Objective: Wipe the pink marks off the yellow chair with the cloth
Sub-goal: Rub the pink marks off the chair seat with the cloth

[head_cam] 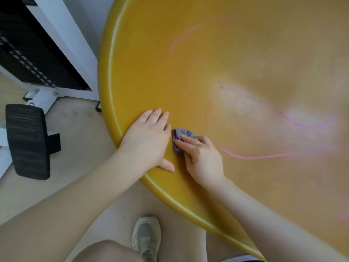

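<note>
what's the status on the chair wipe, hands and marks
Left hand flat on the yellow chair rim, bracing. Right hand pressing the purple cloth on the seat. Pink marks unwiped, right of the cloth. Nothing in the way.

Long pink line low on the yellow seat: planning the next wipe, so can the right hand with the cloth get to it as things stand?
Probably yes. The right hand presses the small purple cloth; bare yellow plastic chair seat separates it from the long pink line.
</note>
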Action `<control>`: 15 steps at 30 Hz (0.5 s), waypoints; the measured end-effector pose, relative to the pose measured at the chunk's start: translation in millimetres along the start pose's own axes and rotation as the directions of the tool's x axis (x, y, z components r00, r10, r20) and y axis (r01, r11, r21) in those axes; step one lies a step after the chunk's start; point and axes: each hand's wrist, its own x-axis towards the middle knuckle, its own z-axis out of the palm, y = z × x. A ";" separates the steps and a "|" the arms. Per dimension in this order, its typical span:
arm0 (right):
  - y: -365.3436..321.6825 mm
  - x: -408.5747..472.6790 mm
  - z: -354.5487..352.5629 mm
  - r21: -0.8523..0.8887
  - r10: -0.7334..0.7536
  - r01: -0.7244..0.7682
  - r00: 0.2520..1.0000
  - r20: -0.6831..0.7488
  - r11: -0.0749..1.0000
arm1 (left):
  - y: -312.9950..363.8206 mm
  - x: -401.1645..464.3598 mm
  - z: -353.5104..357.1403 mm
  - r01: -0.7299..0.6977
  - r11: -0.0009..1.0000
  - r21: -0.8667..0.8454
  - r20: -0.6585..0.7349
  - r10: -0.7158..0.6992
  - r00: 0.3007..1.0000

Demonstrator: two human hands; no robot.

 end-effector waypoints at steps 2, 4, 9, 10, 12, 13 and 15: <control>8.7 11.5 0.6 -0.013 -0.005 0.005 1.000 -0.003 1.000 | -0.1 0.0 0.7 0.001 1.000 -0.001 0.003 -0.001 1.000; 24.6 29.5 2.8 -0.061 0.063 -0.063 0.998 -0.003 0.996 | -0.1 0.0 1.3 0.000 1.000 -0.001 0.000 0.000 1.000; 67.5 76.8 -0.9 -0.153 0.356 -0.346 0.934 0.039 0.926 | 0.2 0.1 3.5 0.005 1.000 0.022 0.001 -0.005 1.000; 67.7 82.3 -3.1 -0.162 0.396 -0.383 0.917 0.052 0.909 | 0.5 0.1 3.2 0.010 1.000 0.024 0.005 -0.011 1.000; 57.7 77.2 -5.5 -0.171 0.408 -0.389 0.908 0.099 0.905 | 1.6 -0.7 1.4 0.016 1.000 0.027 0.017 -0.016 1.000; 50.0 67.8 -6.2 -0.159 0.385 -0.365 0.914 0.128 0.917 | 2.5 -0.9 0.4 0.022 0.999 0.027 0.021 -0.023 1.000; 31.3 36.4 -8.9 -0.112 0.253 -0.239 0.957 0.143 0.965 | 5.1 -2.2 -1.3 0.041 0.999 0.024 0.037 -0.042 0.998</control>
